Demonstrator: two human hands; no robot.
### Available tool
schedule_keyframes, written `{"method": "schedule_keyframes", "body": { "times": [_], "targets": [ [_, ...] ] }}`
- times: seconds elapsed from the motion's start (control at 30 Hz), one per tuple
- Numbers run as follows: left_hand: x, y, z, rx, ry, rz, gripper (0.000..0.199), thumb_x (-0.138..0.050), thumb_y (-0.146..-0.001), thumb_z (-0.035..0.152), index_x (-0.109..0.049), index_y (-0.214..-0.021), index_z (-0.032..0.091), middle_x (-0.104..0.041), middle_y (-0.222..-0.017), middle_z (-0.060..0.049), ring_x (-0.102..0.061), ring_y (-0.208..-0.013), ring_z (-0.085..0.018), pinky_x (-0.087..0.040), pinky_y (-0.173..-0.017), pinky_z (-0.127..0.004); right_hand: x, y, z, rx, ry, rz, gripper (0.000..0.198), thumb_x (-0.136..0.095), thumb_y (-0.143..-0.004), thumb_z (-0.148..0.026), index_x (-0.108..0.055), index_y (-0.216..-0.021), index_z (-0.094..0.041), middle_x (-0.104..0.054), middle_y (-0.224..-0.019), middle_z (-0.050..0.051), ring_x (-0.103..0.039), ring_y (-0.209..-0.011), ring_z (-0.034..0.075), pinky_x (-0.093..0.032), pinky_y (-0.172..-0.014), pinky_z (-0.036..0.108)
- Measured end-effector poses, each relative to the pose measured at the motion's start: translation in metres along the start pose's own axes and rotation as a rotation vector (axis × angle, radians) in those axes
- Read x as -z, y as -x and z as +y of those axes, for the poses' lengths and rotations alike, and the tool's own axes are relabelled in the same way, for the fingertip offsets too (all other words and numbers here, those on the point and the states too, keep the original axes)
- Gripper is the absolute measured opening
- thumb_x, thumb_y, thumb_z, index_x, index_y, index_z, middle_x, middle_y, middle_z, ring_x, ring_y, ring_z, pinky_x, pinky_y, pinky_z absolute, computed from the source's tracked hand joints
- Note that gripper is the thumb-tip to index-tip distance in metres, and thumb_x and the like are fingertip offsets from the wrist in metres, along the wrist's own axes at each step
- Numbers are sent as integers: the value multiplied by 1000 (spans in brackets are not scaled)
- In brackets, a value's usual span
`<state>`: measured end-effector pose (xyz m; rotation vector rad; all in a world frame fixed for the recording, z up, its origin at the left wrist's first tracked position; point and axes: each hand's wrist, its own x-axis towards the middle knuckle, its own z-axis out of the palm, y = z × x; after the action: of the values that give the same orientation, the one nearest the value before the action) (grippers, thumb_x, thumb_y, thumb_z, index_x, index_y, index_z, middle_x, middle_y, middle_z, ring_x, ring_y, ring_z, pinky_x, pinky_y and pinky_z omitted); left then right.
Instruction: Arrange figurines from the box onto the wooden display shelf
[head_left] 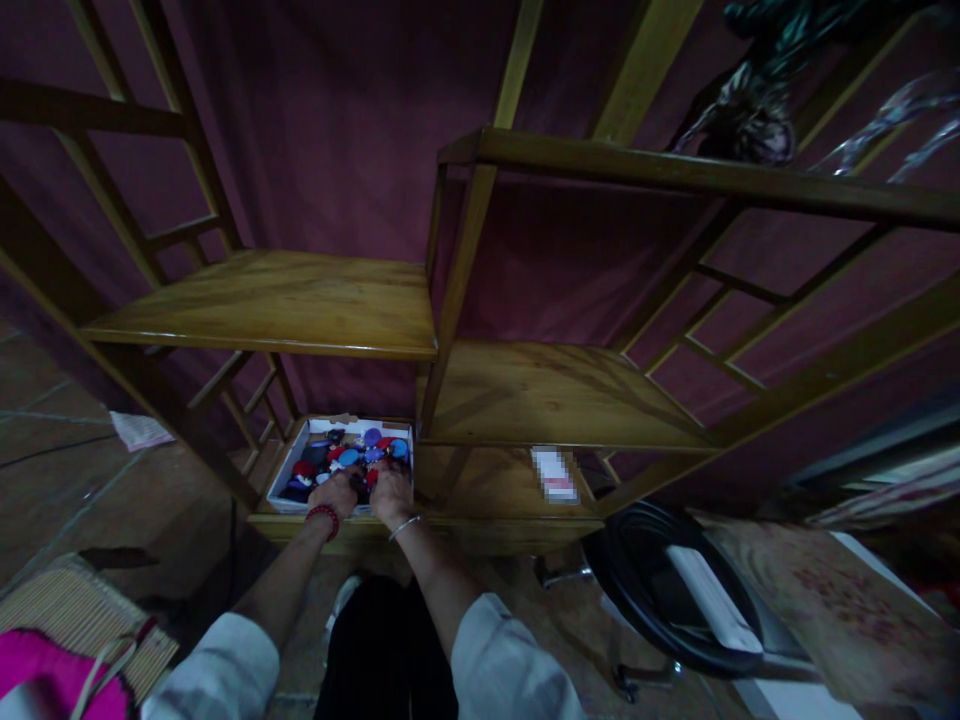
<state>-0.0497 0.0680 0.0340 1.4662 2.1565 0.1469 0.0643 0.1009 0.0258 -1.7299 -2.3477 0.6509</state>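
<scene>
A shallow white box point(284, 478) stands on the low shelf at the lower left, filled with small loose pieces in red, blue, purple and black. Blue round pieces point(349, 457) and a red piece point(304, 468) lie on top; their exact kind is too small to tell. My left hand point(335, 492), with a red bead bracelet, reaches over the box's front edge, its fingers curled down among the pieces. Beside it my right hand point(391, 495), wearing a silver bangle, is bent into the pile near another red piece. Whatever the fingertips pinch is hidden.
The box sits within a wooden shelf unit point(285, 300), under a higher board. A blurred-out white and pink packet point(555, 475) lies on the lower shelf to the right. A black round stool point(637, 560) with a white strip on it stands lower right. A woven mat seat point(67, 610) is lower left.
</scene>
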Motion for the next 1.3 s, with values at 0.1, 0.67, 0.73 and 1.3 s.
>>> {"method": "schedule_keyframes", "body": {
  "times": [0.1, 0.67, 0.73, 1.3],
  "targets": [
    [1, 0, 0, -6, 14, -2, 40, -39, -73, 16, -52, -108, 32, -59, -108, -4, -57, -95, -22, -42, -76, -32, 3, 1, -2, -19, -8, -3, 37, -49, -71, -11, -55, -106, -19, -56, -106, 10, -49, -103, 22, -38, -82, 25],
    [2, -4, -1, 57, 49, 2, 42, -36, -78, 27, -42, -120, 26, -57, -113, -8, -56, -99, -23, -42, -78, -33, -2, -6, -2, -30, 30, -58, 38, -44, -73, -7, -55, -108, -16, -56, -110, 10, -44, -110, 21, -33, -89, 29],
    [-1, -7, -3, 93, 50, 9, 43, -36, -79, 30, -40, -122, 24, -57, -113, -10, -56, -100, -24, -41, -79, -34, -3, -6, -1, -4, 36, -59, 39, -46, -72, -7, -55, -109, -16, -58, -108, 11, -45, -109, 20, -30, -92, 28],
    [-1, -10, -8, 15, 199, 59, 37, -41, -78, 23, -46, -115, 22, -57, -112, -5, -54, -99, -16, -40, -81, -24, -2, 4, 1, 73, -24, -56, 30, -47, -76, -25, -59, -103, -30, -63, -101, 0, -56, -94, 17, -41, -77, 24]
  ]
}}
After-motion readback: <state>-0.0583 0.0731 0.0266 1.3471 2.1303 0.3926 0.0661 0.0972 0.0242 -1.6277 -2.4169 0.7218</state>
